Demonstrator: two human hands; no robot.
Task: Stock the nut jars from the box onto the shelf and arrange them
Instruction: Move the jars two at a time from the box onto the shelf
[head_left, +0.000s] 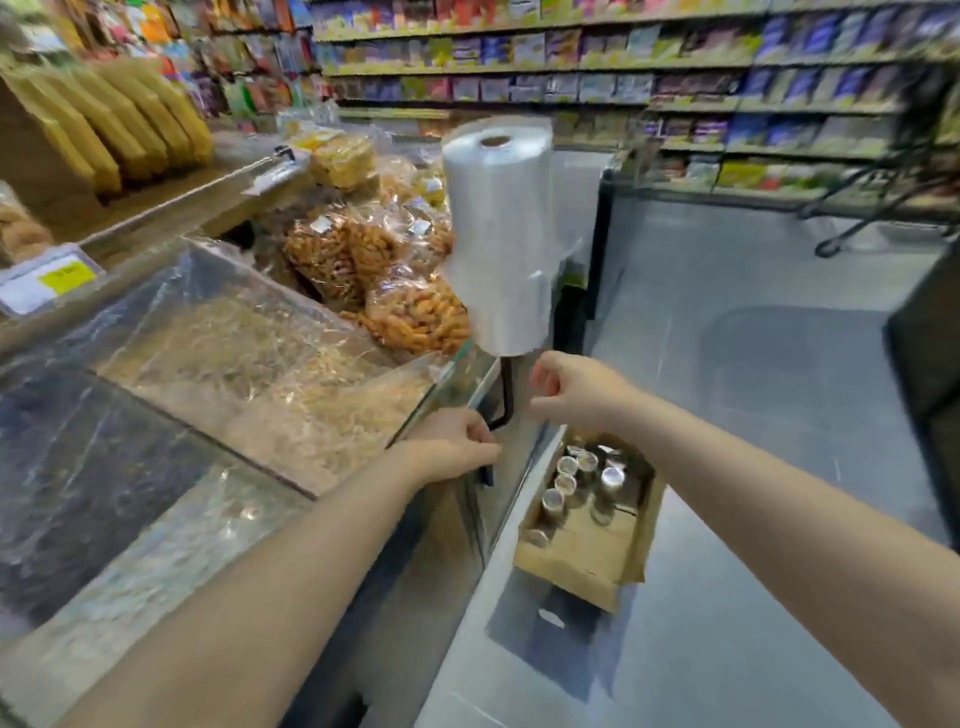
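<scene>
An open cardboard box stands on the floor against the base of the counter, with several metal-lidded nut jars grouped in its far half. My left hand hovers at the counter's front corner, fingers curled, nothing visible in it. My right hand is held above the box, just below the plastic bag roll, fingers loosely closed and empty. Both forearms reach in from the bottom of the view. The picture is blurred by motion.
A glass-topped bulk counter fills the left, with bagged snacks behind it. The bag roll sits on a black bracket. Grey floor opens to the right; stocked shelves line the far wall; a dark cart frame stands far right.
</scene>
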